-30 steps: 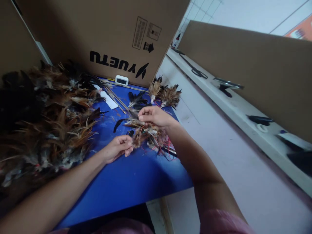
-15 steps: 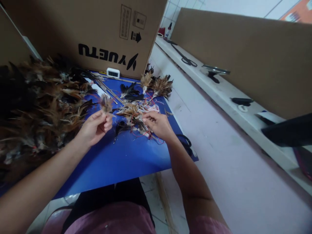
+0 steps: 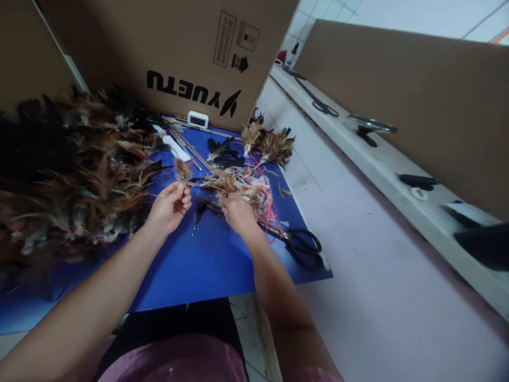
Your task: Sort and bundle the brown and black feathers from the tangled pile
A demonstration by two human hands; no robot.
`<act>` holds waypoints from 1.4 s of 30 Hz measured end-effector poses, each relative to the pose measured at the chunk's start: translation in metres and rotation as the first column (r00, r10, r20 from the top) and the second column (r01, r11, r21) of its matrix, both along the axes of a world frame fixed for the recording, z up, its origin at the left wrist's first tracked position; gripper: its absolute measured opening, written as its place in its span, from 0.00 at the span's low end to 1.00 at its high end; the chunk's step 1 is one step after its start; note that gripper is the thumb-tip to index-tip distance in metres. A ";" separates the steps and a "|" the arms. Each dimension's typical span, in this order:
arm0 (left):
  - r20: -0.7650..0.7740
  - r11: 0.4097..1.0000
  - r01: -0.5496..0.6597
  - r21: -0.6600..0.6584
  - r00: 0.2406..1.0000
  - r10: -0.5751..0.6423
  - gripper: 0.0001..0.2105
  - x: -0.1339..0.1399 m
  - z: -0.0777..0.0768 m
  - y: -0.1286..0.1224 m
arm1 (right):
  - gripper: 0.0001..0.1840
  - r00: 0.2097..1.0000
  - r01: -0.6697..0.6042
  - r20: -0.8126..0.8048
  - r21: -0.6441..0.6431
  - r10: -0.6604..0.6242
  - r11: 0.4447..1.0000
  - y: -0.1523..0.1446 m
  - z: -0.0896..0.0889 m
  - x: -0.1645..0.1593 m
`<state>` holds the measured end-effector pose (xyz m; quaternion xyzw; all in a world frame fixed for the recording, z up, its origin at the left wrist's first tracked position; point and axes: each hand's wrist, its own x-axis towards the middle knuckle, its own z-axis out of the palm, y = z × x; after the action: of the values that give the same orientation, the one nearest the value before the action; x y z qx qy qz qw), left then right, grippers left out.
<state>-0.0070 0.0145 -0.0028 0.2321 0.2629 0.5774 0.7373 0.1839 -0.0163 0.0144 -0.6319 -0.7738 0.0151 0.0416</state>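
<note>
In a pinch between thumb and fingertips, my left hand (image 3: pixel 170 208) holds a small bunch of brown feathers (image 3: pixel 183 171) upright above the blue tabletop (image 3: pixel 199 270). My right hand (image 3: pixel 240 215) reaches down into a loose heap of feathers (image 3: pixel 217 180) mixed with pink and red string (image 3: pixel 268 204). Its fingers are curled, the tips hidden, and what they grip I cannot make out. Black-handled scissors (image 3: pixel 304 248) lie just right of that hand, their blades partly under the string. Dark feathers (image 3: pixel 202 209) stick out to its left.
A large pile of brown and black feather bunches (image 3: pixel 91 180) covers the table's left side. Tied feather bundles (image 3: pixel 276 146), thin sticks (image 3: pixel 189 146) and a small white digital display (image 3: pixel 198 120) are at the back, before a cardboard box (image 3: pixel 175 42). A ledge (image 3: pixel 342 143) with tools runs along the right.
My right hand has moved left and nearer me within the heap, uncovering the string and scissors. My left hand still holds the feather bunch. The whole view has shifted slightly.
</note>
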 end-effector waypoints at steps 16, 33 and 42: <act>-0.066 0.993 0.108 0.039 0.992 -0.105 0.13 0.008 -0.006 -0.005 | 0.21 0.061 0.052 -0.981 -0.181 -0.184 0.982 0.002 -0.007 0.013; -0.319 0.937 0.320 0.141 0.911 -0.263 0.15 0.016 -0.005 -0.021 | 0.12 -0.042 0.045 -0.989 -0.141 -0.139 0.989 -0.008 -0.005 -0.010; -0.396 0.918 0.363 0.160 0.875 -0.277 0.17 0.020 -0.004 -0.023 | 0.15 0.010 0.078 -0.991 -0.133 -0.134 0.988 -0.010 -0.009 -0.015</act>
<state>0.0126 -0.0087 -0.0072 0.4595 0.2847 0.4197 0.7291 0.1687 -0.0267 0.0058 -0.4968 -0.4730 0.4651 0.5596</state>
